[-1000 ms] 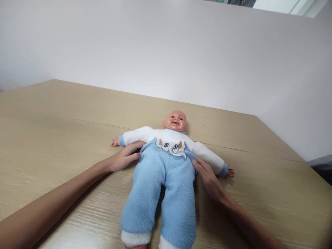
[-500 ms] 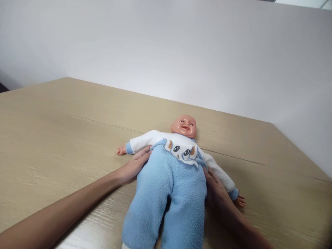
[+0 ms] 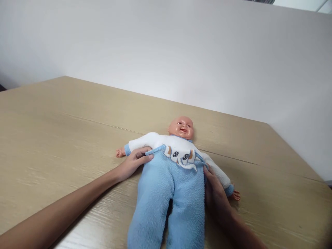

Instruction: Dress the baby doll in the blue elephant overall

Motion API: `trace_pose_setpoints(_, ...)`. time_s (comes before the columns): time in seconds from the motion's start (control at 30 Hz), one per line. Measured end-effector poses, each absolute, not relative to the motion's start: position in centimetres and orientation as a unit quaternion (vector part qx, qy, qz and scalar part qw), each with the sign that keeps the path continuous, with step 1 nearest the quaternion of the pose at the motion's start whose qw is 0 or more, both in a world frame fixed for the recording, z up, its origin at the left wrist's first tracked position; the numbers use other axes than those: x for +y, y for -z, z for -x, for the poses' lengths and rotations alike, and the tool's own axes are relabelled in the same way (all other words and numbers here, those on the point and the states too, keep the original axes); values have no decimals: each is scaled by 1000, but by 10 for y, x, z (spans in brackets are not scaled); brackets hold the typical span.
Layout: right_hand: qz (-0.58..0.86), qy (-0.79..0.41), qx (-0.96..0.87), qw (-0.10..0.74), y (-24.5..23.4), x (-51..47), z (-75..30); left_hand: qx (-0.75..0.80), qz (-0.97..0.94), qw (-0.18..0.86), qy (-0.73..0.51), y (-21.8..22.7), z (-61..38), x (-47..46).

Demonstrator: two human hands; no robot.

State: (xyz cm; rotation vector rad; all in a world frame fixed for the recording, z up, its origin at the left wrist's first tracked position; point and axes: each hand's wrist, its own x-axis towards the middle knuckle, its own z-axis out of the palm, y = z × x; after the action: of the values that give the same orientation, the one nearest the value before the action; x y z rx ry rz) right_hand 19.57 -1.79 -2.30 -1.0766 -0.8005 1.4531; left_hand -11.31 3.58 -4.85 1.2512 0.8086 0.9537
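Observation:
A baby doll (image 3: 181,127) lies on its back with its head away from me and its arms spread. It wears a white top (image 3: 145,140) with blue cuffs and fluffy blue trousers (image 3: 158,193) with an elephant face at the waist. My left hand (image 3: 132,162) pinches the waistband at the doll's left-hand side as I see it, drawing the edge outward. My right hand (image 3: 216,190) grips the waistband on the opposite side, thumb on top and its other fingers largely hidden. The doll's feet are out of view.
Beneath the doll is a pale wooden table (image 3: 77,138) with a thin seam running across it. A plain white wall (image 3: 166,52) rises behind the table's far edge.
My left hand has pulled the waistband outward, so its edge now stands off the doll's side. On the right the waistband is drawn out slightly too. The doll appears slightly shifted left.

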Motion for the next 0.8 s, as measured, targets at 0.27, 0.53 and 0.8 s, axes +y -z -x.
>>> trace_pose_setpoints(0.27, 429, -635, -334, 549, 15, -16, -198, 364, -593, 535, -479, 39, 103, 30)
trace_pose_setpoints(0.53, 480, -616, -422, 460, -6, 0, -218, 401, -613, 403, -549, 41, 90, 39)
trace_pose_setpoints(0.8, 516, -370, -676, 373, -43, 36, -205, 416, -597, 369, -578, 45, 85, 42)
